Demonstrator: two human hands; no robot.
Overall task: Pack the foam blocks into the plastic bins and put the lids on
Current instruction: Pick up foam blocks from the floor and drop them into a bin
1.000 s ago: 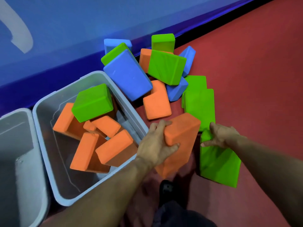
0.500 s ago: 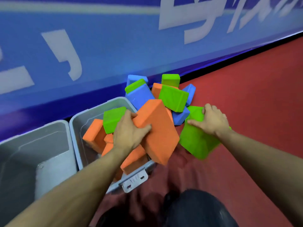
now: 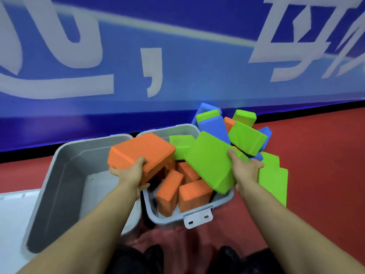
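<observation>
Left hand: the left hand (image 3: 132, 176) grips an orange rectangular foam block (image 3: 141, 156) above the gap between both bins.
Right hand: the right hand (image 3: 245, 169) clutches a green rectangular foam block (image 3: 212, 164), tilted over the right grey plastic bin (image 3: 167, 219).
Left grey plastic bin (image 3: 59, 175): just beside it, on the red floor (image 3: 320, 175).

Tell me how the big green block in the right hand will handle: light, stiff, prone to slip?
The green block is probably light: the right hand carries it alone, gripping just one edge. It looks stiff enough, showing no sag while tilted over the bin. The matte foam surface likely resists slipping.
</observation>
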